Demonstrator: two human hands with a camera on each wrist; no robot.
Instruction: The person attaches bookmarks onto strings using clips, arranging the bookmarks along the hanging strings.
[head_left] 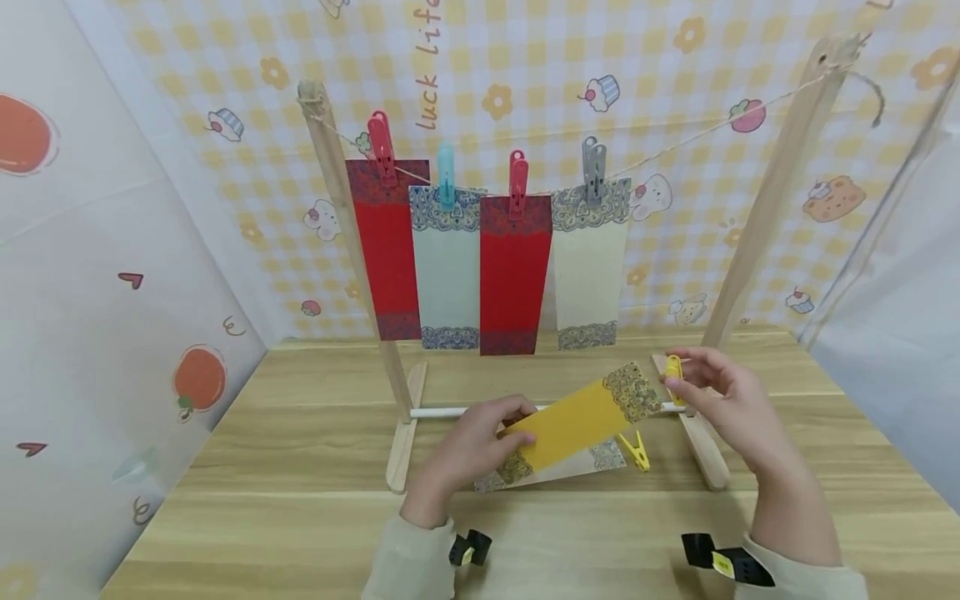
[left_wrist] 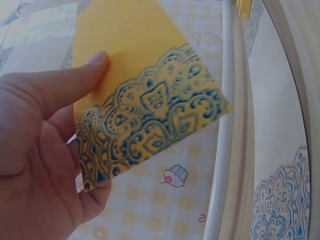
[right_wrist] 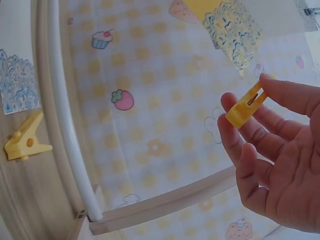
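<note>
My left hand (head_left: 480, 442) pinches a yellow card (head_left: 573, 425) with blue lace-pattern ends near its lower left end, thumb on its face. The card is tilted up to the right, raised above the table. In the left wrist view the thumb lies on the yellow card (left_wrist: 135, 45) just above its patterned band. To the right, my right hand (head_left: 731, 400) holds a yellow clothespin (head_left: 674, 371) between thumb and fingers. The right wrist view shows the clothespin (right_wrist: 245, 106) at the fingertips, apart from the card's patterned end. Under the yellow card lies a pale card (head_left: 555, 477) with patterned ends.
A second yellow clothespin (head_left: 636, 452) lies on the wooden table (head_left: 300, 533). Behind, a string (head_left: 697, 150) runs between two wooden posts (head_left: 772, 200). Red and pale cards (head_left: 517, 275) hang from it by pink, blue and grey clothespins. A white rod (head_left: 438, 412) joins the feet.
</note>
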